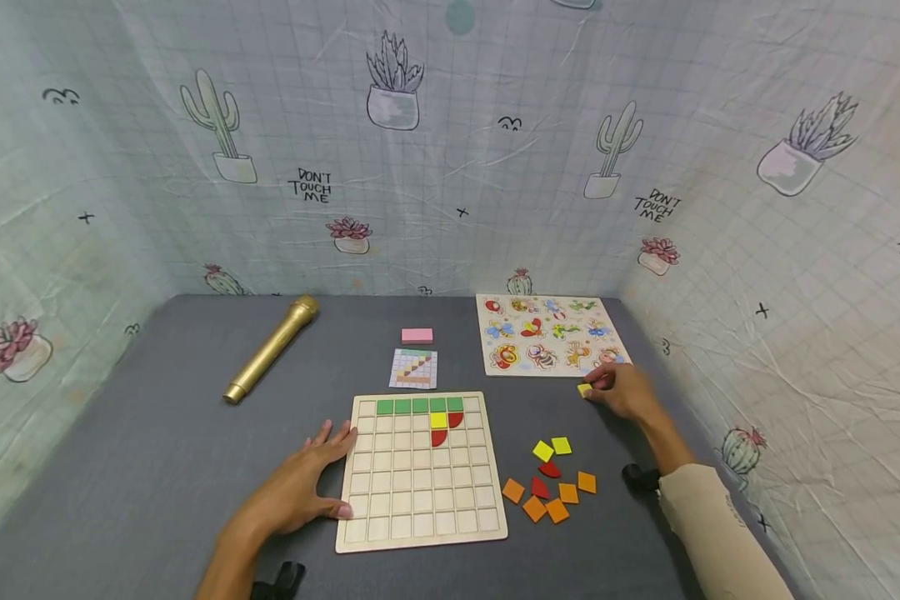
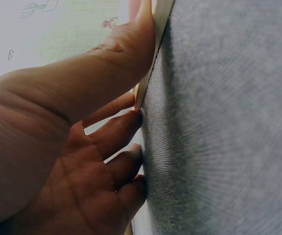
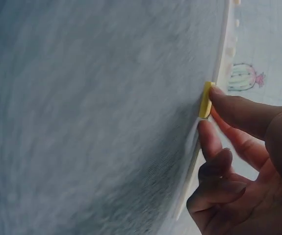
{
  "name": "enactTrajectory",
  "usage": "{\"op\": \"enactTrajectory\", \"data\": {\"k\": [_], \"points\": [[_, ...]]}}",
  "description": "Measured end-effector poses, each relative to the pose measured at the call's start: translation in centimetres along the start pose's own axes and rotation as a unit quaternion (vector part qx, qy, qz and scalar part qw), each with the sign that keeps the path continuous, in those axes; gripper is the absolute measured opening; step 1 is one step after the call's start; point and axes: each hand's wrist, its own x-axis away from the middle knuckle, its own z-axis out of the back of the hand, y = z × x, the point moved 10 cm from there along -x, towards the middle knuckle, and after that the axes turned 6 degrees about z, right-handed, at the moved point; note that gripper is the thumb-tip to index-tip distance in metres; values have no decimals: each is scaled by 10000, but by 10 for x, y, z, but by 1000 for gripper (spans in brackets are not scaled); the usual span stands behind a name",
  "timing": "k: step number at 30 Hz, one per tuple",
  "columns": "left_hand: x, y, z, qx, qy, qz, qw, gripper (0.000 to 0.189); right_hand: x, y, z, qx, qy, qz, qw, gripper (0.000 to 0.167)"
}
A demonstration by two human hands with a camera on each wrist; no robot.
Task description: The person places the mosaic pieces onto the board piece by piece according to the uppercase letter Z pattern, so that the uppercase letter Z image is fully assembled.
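Note:
My left hand rests at the left edge of a wooden grid board, thumb on its lower left rim and fingertips by the upper left. In the left wrist view the thumb lies along the board's edge. Along the board's top row run several green squares; beneath them sit a yellow square and two red quarter-round tiles. Over at the right, my right hand pinches a yellow tile between thumb and fingers, just in front of the insect picture board.
Loose yellow, red and orange tiles lie right of the grid board. Behind it are a pattern card and a pink block. A gold microphone-shaped object lies back left. Printed cloth surrounds the grey table.

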Motion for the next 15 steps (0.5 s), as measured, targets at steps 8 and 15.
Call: {"op": "enactTrajectory", "data": {"k": [8,15], "points": [[0,-2,-2,-60,-5,14,10000,110,1,-22,-15,-93,-420,207,9989,14],[0,0,-1,-27,-1,20,10000,109,5,-60,-27,-464,-378,610,9963,10]]}}
